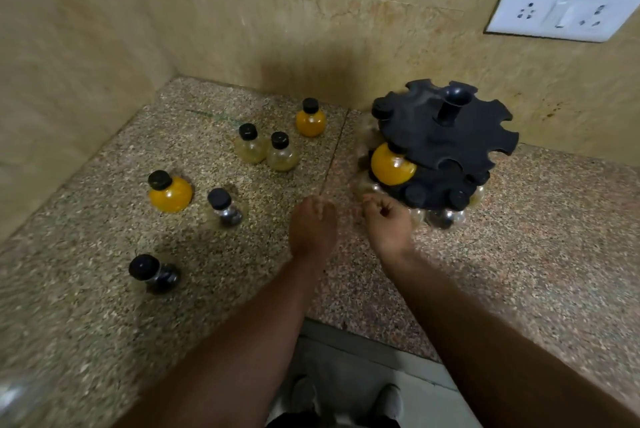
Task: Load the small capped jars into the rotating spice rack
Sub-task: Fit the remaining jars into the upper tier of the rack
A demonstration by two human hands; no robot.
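— Locate the spice rack (446, 137).
— Found at the right rear of the counter (519, 254), near the wall corner. Stands upright, long axis vertical, with central post (450, 109) pointing up. Carries two black notched tiers.
— Count the loose jars.
— Counted six, all left of the rack, caps up: rear yellow jar (310, 121), left yellow jar (170, 195), pale jars (282, 157) paired side by side, middle dark jar (227, 213), near dark jar (159, 277).
— And inside the rack?
— Noted one hung yellow jar (393, 166) in an upper notch, neck up. Lower tier: blurred, cannot tell the number.
— Report the hands.
— Saw left hand (313, 227) just before the rack, fingers together, fairly straight, holding nothing. Saw right hand (388, 220) at the lower tier, fingers curled; cannot tell whether gripping anything.
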